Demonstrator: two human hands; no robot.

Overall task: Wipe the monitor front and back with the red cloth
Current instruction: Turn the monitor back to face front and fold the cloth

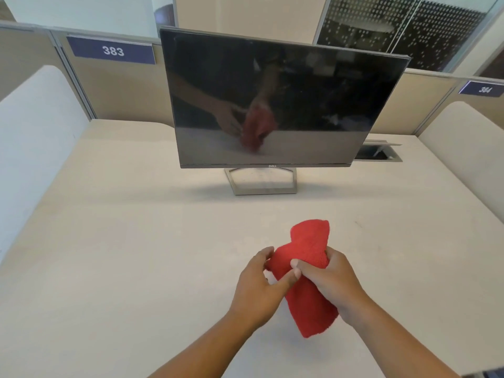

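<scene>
A dark, switched-off monitor [272, 99] stands on a silver frame stand [261, 184] at the back middle of the desk, its screen facing me and mirroring my hands. A bunched red cloth [308, 249] is held above the desk in front of the monitor, well short of the screen. My left hand [259, 287] grips the cloth's left side with fingers and thumb. My right hand [330, 282] is closed around its middle from the right. The back of the monitor is hidden.
The pale desk [136, 241] is bounded by beige partition walls [122, 85] with number plates 383 [113, 50] and 384 [484, 89]. White curved dividers [35, 132] stand at both sides. A cable hatch [379, 152] lies open behind the monitor's right edge.
</scene>
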